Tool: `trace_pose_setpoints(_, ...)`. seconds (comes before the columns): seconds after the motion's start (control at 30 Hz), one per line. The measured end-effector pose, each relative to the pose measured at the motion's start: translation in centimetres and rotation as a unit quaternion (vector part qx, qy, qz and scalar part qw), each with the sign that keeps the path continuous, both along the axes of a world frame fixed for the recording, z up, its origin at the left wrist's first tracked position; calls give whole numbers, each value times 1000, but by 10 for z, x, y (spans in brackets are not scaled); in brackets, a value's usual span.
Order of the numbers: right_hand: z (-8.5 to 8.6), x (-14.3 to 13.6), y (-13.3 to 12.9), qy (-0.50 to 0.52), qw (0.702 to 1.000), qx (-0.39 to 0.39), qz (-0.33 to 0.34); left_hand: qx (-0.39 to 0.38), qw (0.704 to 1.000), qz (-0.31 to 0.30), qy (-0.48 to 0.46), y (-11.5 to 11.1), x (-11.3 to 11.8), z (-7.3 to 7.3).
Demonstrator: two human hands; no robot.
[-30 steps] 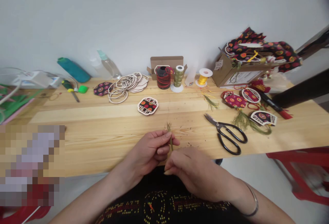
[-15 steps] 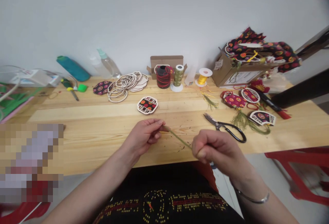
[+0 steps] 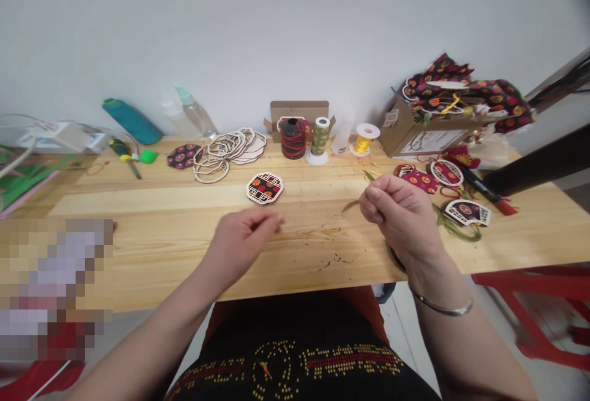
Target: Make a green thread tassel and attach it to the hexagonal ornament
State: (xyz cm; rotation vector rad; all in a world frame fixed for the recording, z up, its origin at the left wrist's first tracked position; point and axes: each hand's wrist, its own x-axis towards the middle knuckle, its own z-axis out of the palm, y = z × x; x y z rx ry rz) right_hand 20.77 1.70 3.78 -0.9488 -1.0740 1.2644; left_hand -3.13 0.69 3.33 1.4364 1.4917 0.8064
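Olive threads (image 3: 351, 205) jut leftward from the pinching right hand (image 3: 400, 214), right of the ornament (image 3: 265, 188). Nearer it, the left hand (image 3: 239, 241) curls, contents unclear.

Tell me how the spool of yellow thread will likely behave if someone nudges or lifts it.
The spool of yellow thread stands upright on a round end, so a firm nudge could tip it. On its side, its round flanges would probably let it roll. Its wound body looks compact, so it should lift as one firm piece.
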Motion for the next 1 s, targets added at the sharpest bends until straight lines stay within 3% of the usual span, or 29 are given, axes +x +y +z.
trace_pose_setpoints(0.03, -1, -3, 1, -15, 1000, 7, -2, -96, 992, -54, -64, -5, 6, 2)
trace_pose_setpoints(0.13, -4, -15, -3, -91, 995, 33, 20, -320, 894, -161, -269, -17, 23, 3)
trace_pose_setpoints(0.23, -7, -28, -20, -237, 966, 79, 70, -380, 833, -140, -377, -23, 34, -6)
trace_pose_setpoints(0.37, -10, -40, -45, -389, 894, 145, 167, -401, 797, -64, -447, -25, 37, -22)
trace_pose_setpoints(0.47, -13, -44, -55, -420, 862, 185, 217, -405, 791, -38, -457, -26, 37, -28)
trace_pose_setpoints(0.63, -19, -47, -60, -444, 846, 182, 231, -397, 796, -46, -455, -27, 39, -31)
trace_pose_setpoints(0.87, -17, -48, -65, -438, 844, 190, 246, -392, 817, -36, -421, -23, 31, -30)
trace_pose_setpoints(1.0, -13, -47, -68, -404, 856, 180, 268, -365, 833, 1, -417, -20, 27, -29)
